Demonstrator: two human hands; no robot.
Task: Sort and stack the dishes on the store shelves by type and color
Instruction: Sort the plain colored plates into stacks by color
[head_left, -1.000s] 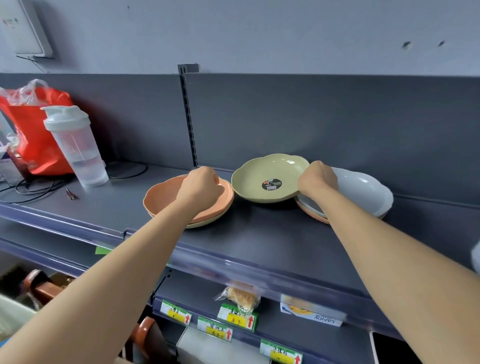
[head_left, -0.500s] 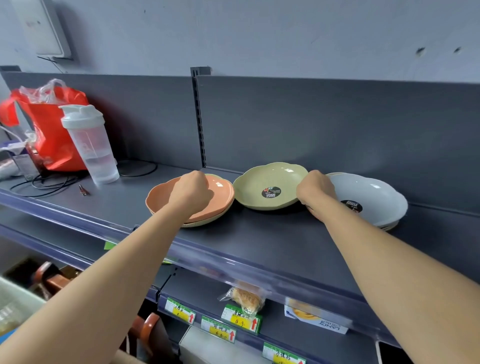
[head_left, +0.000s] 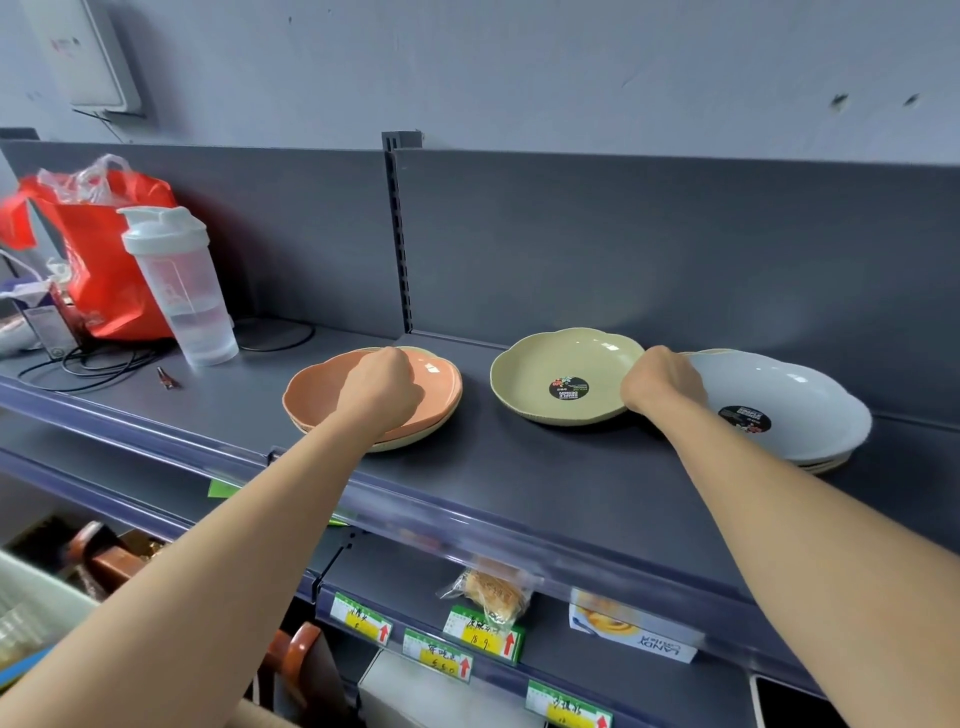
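An orange plate (head_left: 322, 395) lies on a cream plate (head_left: 415, 441) at the left of the top shelf (head_left: 519, 467). My left hand (head_left: 382, 392) is closed over the orange plate; its fingers are hidden underneath. A green plate (head_left: 545, 364) with a black sticker lies flat in the middle. To its right a white plate (head_left: 789, 395) tops a short stack with a cream edge showing at the bottom. My right hand (head_left: 662, 387) is closed on the white plate's left rim and touches the green plate's right rim.
A clear shaker bottle (head_left: 179, 291), a red bag (head_left: 98, 260), black cables (head_left: 93, 364) and a small carton (head_left: 44, 325) crowd the shelf's left end. An upright post (head_left: 400, 234) splits the back panel. Price tags (head_left: 483, 631) and packaged goods sit on the lower shelf.
The white plate, tilted up a second ago, now lies flat on its stack. My right hand and that stack have shifted right. My left hand has stayed on the orange plate.
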